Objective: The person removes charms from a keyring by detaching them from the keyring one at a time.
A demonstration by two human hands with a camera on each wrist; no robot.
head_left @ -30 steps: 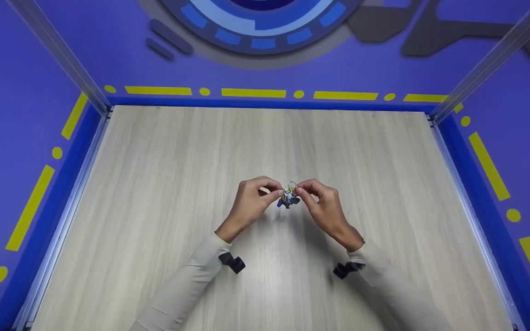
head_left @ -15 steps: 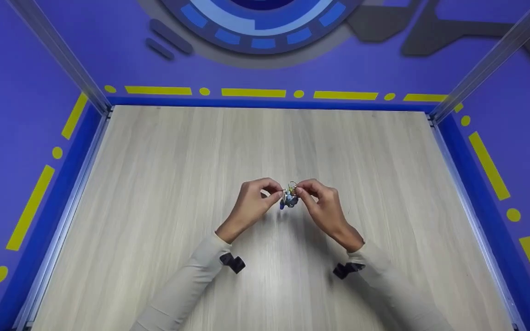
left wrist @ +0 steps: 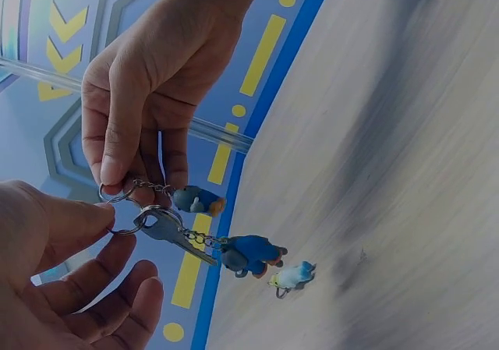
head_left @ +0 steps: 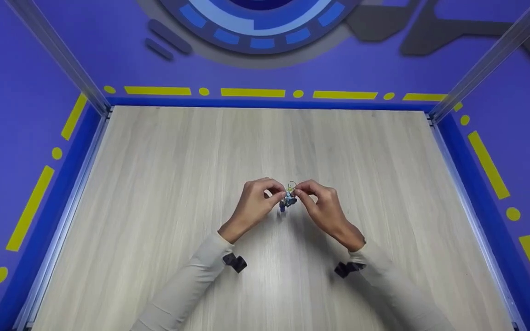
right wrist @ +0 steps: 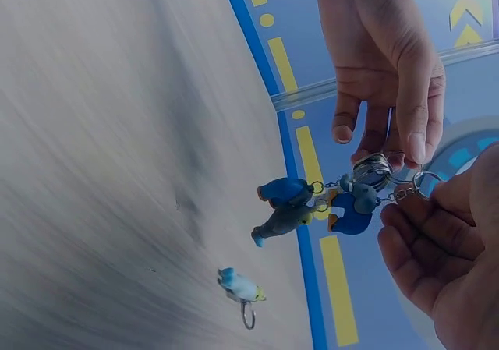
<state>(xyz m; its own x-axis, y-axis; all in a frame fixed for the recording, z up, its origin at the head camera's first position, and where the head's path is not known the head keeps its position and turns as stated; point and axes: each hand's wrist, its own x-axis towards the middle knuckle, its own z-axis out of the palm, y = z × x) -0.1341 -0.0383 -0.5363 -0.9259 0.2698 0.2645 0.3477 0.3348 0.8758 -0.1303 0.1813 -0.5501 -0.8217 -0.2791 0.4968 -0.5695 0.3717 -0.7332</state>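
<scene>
A bunch of key rings with a silver key [left wrist: 175,235] and several small blue animal charms [left wrist: 251,254] hangs between the two hands. My left hand [head_left: 253,202] pinches a metal ring [left wrist: 129,227] between thumb and fingertips. Opposite it, my right hand [head_left: 329,209] pinches another ring [right wrist: 427,182], whose short chain carries a blue charm [right wrist: 352,211]. The rings are linked or overlap close to both sets of fingertips. On the table below lies a separate pale blue and yellow charm [right wrist: 243,284] with its own ring. In the head view the hanging charms partly overlap it.
The wood-grain table [head_left: 177,151] is bounded by blue panels [head_left: 246,73] with yellow markings at the back and sides. Metal posts [head_left: 62,55] stand at its far corners. Black wrist mounts [head_left: 235,263] sit on both sleeves.
My left hand has shifted slightly to the right, closer to the right hand. The hanging charms have swung and turned between the hands. The right hand has barely moved.
</scene>
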